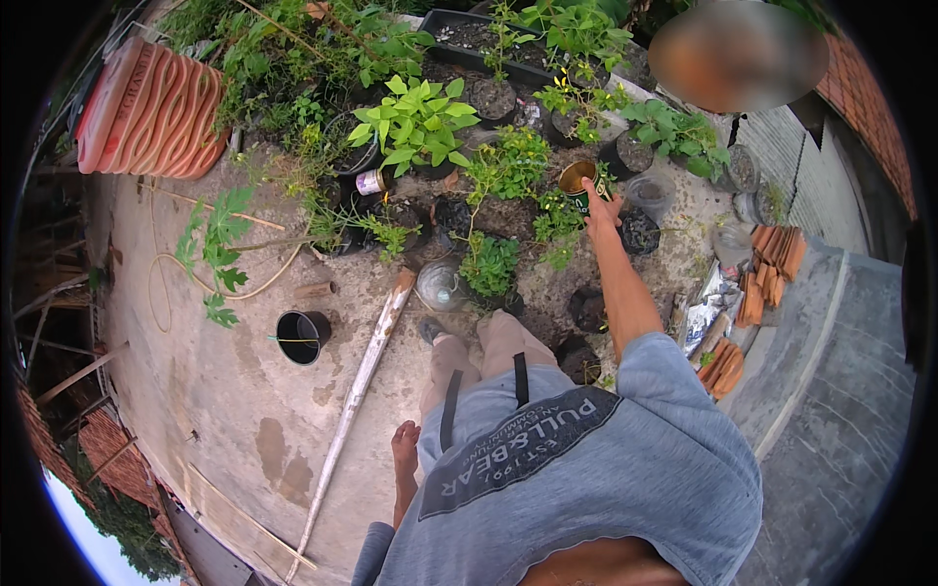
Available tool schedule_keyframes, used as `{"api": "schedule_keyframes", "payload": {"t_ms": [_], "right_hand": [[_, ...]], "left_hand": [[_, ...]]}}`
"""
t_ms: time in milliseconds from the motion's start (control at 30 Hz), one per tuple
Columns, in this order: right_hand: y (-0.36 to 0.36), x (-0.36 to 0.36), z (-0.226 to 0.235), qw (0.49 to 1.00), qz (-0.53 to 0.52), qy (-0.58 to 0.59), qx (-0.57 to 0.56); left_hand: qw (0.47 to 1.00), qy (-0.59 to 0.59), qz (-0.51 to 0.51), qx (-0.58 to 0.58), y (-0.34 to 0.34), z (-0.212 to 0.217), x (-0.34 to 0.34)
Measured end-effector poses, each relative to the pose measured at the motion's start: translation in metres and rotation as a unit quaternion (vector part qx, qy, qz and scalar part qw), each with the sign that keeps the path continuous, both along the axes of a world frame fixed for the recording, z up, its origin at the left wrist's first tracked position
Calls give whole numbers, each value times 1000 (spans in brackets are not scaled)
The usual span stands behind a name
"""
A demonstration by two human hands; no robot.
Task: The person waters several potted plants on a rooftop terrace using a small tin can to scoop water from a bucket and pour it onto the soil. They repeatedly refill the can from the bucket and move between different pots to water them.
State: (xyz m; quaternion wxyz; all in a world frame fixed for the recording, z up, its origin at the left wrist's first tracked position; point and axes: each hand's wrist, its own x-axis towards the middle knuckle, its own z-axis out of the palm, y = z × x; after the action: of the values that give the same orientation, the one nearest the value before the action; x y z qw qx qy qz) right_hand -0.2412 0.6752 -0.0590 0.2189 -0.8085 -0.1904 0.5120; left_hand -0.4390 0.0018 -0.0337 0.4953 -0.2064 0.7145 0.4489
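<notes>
My right arm reaches out over the potted plants, and my right hand (603, 209) is wrapped round the side of a green tin can (578, 195). The can's gold-coloured inside shows through its open top; whether anything lies at the bottom I cannot make out. Just below the can is a leafy green plant (557, 217). A dark pot (639, 232) stands to the right of my wrist. My left hand (405, 441) hangs low beside my left thigh, its fingers loosely bent, with nothing visible in it.
A clear plastic jug (442, 286) stands by my foot. A long pale pole (354, 396) lies across the concrete, near a black bucket (302, 338). Stacked roof tiles (775, 266) sit at right, an orange planter (156, 112) at far left. A hose (278, 269) curves over the ground.
</notes>
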Motion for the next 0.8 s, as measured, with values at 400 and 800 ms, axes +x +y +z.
{"api": "schedule_keyframes", "payload": {"t_ms": [400, 800], "right_hand": [[-3, -3, -3, 965, 147, -212, 53], [6, 4, 15, 999, -2, -32, 26]], "left_hand": [[1000, 2, 1, 0, 8, 6, 0], [1000, 5, 10, 12, 10, -6, -6]]}}
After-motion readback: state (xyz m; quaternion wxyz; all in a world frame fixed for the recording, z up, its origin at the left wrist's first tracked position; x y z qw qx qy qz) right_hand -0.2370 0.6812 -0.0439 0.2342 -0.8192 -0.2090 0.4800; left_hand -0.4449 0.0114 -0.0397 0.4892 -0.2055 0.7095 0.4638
